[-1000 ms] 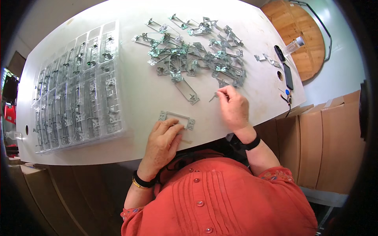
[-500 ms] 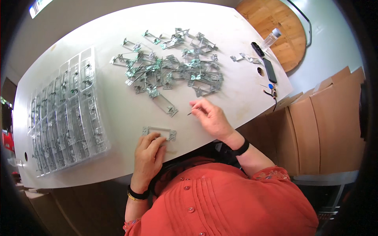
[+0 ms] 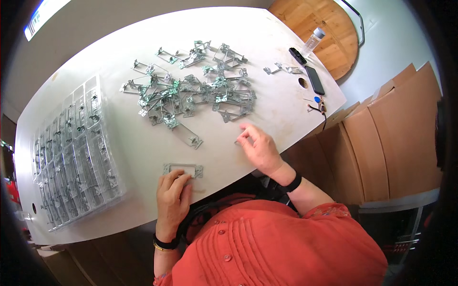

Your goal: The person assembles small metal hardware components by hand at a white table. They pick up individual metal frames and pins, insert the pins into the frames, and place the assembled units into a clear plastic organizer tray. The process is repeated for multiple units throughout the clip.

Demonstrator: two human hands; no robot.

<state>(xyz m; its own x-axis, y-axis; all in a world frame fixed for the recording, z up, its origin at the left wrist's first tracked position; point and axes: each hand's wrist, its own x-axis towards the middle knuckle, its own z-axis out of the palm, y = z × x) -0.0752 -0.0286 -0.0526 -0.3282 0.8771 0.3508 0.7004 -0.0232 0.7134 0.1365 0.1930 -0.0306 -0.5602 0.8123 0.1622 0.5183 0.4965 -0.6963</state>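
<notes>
A flat rectangular metal bracket [image 3: 199, 171] with a plate at each end lies on the white table near its front edge. My left hand [image 3: 171, 196] has its fingers curled over the bracket's near side, covering part of it. To the right, my right hand [image 3: 261, 151] is raised slightly above the table, thumb and fingertips pinched together. A thin dark piece peeks out at those fingertips, too small to identify. Beyond both hands spreads a heap of similar metal brackets [image 3: 179, 90], and one bracket [image 3: 185, 135] sticks out of it toward me.
On the left stands a clear plastic compartment tray [image 3: 125, 188] filled with metal parts. Along the right edge are a black phone [image 3: 314, 80], a black oblong object [image 3: 297, 56], a clear bottle [image 3: 313, 42] and loose bracket pieces [image 3: 273, 69]. Cardboard boxes [image 3: 381, 143] stand beside the table.
The whole view has shifted, so the table things sit further left and lower. My left hand stays on the bracket; my right hand stays pinched, its fingers turned slightly.
</notes>
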